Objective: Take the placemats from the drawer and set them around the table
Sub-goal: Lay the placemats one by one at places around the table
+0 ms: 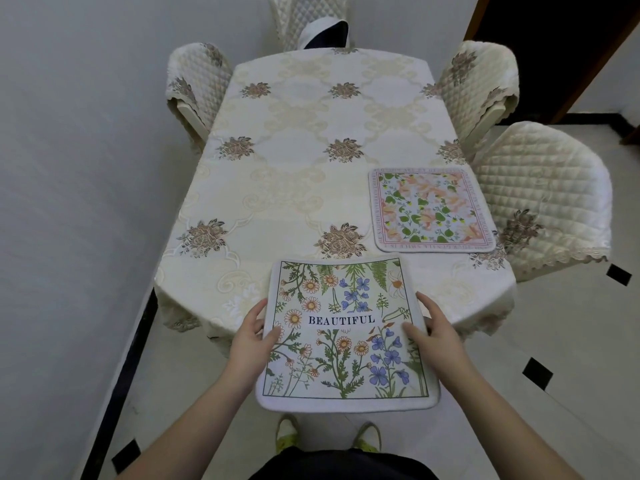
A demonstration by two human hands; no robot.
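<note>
At 6 o'clock, nearest the camera, the square cream fabric placemat printed with daisies, blue flowers and the word BEAUTIFUL [346, 332] is held level in the air. Its far edge overlaps the near edge of the table; its near half hangs over open floor. The left hand [250, 336] grips the mat's left edge, thumb on top and fingers beneath. The right hand [431, 336] grips the right edge likewise.

The pale tiled floor with small black diamond insets [554, 341] lies open at 3 to 5 o'clock. At 9 o'clock a white wall [69, 202] runs close along the table's left side (narrow passage there).

The table under a cream embroidered floral tablecloth [294, 161] extends toward 12 o'clock. At 2 o'clock a second square placemat with a pink border and orange flowers [431, 210] lies flat, just inside the right edge.

Quilted cream-covered chairs [543, 202] stand at the right, left and far sides.
</note>
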